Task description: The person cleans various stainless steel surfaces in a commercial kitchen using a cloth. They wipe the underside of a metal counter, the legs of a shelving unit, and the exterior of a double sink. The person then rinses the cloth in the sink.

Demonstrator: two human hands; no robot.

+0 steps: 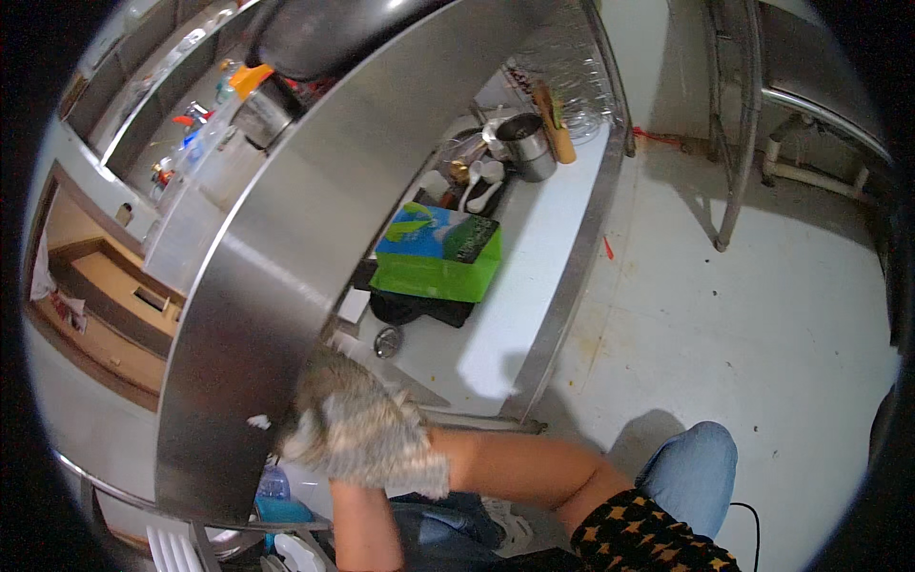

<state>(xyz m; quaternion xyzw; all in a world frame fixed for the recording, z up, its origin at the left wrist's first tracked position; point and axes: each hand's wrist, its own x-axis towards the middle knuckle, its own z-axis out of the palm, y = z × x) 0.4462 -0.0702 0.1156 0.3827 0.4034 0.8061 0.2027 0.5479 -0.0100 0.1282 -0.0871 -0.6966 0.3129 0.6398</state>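
Observation:
A shaggy grey and beige cloth point(364, 422), blurred, is bundled around both of my hands near the edge of a stainless steel worktable point(286, 264). My left hand point(357, 490) enters it from below, and only the wrist and forearm show. From the right comes my right hand point(450, 457), its fingers also covered by the cloth. Just beyond the cloth, on the table's lower shelf point(532, 293), lie a small round metal object point(388, 342) and a white card-like piece point(354, 306). A green and blue box point(439, 254) rests farther back on something black.
White spoons point(479, 189), a steel canister point(527, 146) and a wooden holder point(562, 143) stand deeper on the shelf. A black rounded vessel point(336, 32) sits on the tabletop. Metal legs point(736, 136) and a drain pipe point(793, 171) are at right. My knee point(690, 472) is below.

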